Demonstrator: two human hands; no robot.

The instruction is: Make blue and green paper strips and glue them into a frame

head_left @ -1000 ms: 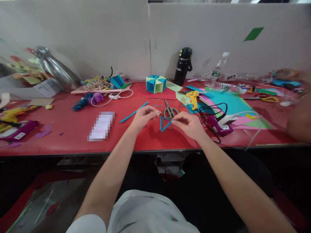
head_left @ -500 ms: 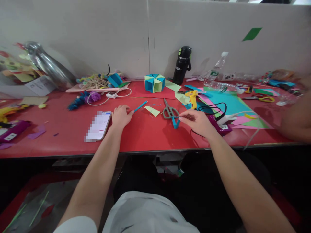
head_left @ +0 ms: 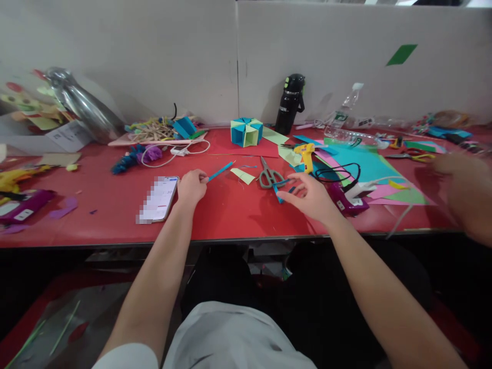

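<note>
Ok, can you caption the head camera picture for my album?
Over a red table: left hand at a straight blue paper strip, right hand holding a bent blue paper strip, grey-handled scissors between.

Just left of my left hand [head_left: 192, 186] lies a phone [head_left: 161, 199]; well beyond it, farther left, I see a silver flask [head_left: 85, 108], and beyond my right hand [head_left: 310, 196] a black bottle [head_left: 289, 106].

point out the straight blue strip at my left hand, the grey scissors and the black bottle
Blue strip [head_left: 220, 171]: head view, middle of its visible length.
Grey scissors [head_left: 267, 170]: head view, where blades and handles meet.
Black bottle [head_left: 289, 106]: head view, middle of its body.
</note>
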